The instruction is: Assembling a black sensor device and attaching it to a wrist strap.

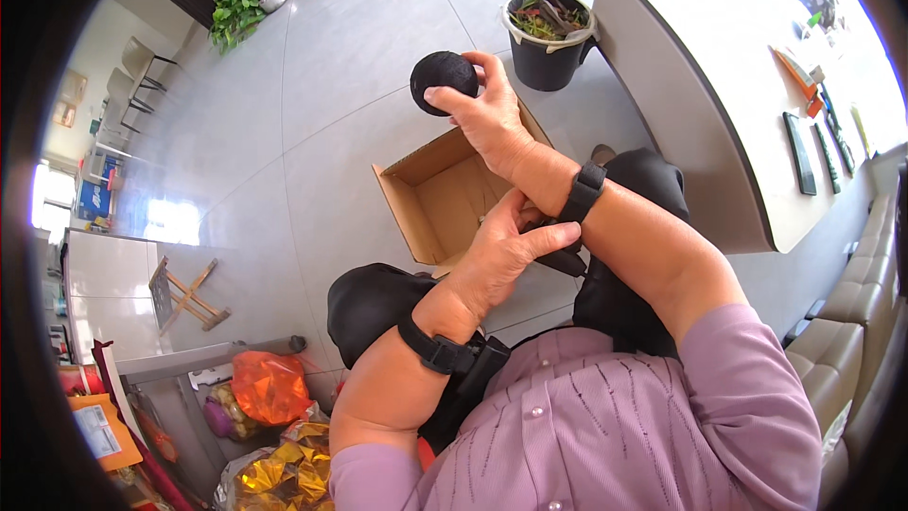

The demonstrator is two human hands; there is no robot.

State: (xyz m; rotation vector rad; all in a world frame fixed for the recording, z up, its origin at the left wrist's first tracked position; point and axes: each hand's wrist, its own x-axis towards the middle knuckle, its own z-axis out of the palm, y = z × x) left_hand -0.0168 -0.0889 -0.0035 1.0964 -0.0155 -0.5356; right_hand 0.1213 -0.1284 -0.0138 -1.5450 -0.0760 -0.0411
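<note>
My right hand reaches forward and is closed round a matte black ball, thumb on the near side and fingers at its right. Below it stands an open cardboard box on the floor between my knees. My left hand is under my right wrist, beside the black wrist strap. Its thumb and fingers close on a dark part there, mostly hidden by my right forearm. A second black strap with a dark device sits on my left wrist.
A black plant pot stands ahead, next to a white table on the right. Low at left lie an orange plastic bag and gold foil packaging. A folding stool is farther left; a padded sofa is at right.
</note>
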